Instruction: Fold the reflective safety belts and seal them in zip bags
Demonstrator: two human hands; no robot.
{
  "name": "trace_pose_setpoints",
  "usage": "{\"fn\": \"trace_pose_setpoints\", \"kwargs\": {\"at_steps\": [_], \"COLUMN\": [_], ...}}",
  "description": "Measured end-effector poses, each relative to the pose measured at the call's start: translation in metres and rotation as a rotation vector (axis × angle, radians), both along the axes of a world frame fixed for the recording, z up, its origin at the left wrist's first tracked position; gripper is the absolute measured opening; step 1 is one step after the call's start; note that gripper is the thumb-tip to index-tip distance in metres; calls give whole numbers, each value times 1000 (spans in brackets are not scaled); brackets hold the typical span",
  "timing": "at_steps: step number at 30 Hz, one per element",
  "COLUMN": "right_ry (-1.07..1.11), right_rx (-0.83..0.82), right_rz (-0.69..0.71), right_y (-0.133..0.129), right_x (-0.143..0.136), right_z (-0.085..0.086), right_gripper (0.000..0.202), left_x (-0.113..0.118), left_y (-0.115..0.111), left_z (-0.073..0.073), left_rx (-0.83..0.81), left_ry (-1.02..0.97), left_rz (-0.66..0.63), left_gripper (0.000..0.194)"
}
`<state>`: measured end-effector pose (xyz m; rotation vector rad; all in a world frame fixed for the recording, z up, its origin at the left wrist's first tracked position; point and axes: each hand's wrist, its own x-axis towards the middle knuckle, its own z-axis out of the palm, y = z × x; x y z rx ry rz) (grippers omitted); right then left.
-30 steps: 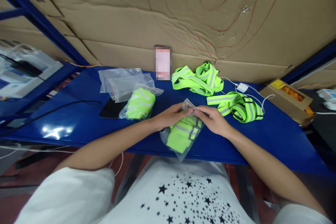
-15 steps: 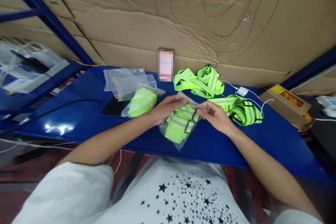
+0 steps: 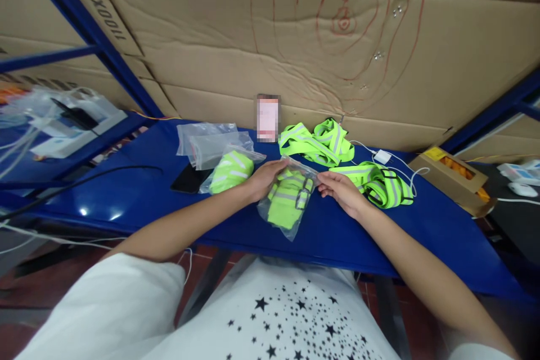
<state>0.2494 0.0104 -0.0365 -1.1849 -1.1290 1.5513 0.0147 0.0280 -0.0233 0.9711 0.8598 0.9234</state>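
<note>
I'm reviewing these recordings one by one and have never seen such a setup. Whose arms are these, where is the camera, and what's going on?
There is no machine here: a person works bare-handed, seen by a camera worn on their head, looking forward and down. The left hand and right hand hold a clear bag near its top, one at each side. Inside is a folded neon strap with a black buckle. On the blue table, toward the left, lie another bagged strap, flat clear bags and a flat dark object. Toward the right are a loose strap pile, a rolled strap and a cardboard box.
</note>
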Motion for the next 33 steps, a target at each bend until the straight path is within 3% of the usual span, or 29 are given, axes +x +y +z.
{"fn": "trace_pose_setpoints", "kwargs": {"at_steps": [3, 12, 18, 28, 33], "right_ry": [-5, -33, -57, -120, -129], "right_rx": [-8, 15, 73, 178, 213], "right_rz": [8, -31, -68, -30, -7], "right_y": [0, 1, -5, -7, -8], "right_x": [0, -1, -5, -4, -5], "right_z": [1, 2, 3, -2, -4], "right_gripper": [45, 41, 35, 27, 26], "left_x": [0, 4, 3, -1, -1], "left_y": [0, -1, -4, -5, -10], "left_z": [-1, -1, -1, -1, 3], "left_rx": [6, -2, 118, 449, 458], "left_ry": [-11, 14, 132, 269, 264], "left_rz": [-8, 143, 196, 162, 145], "left_gripper": [52, 45, 45, 41, 42]}}
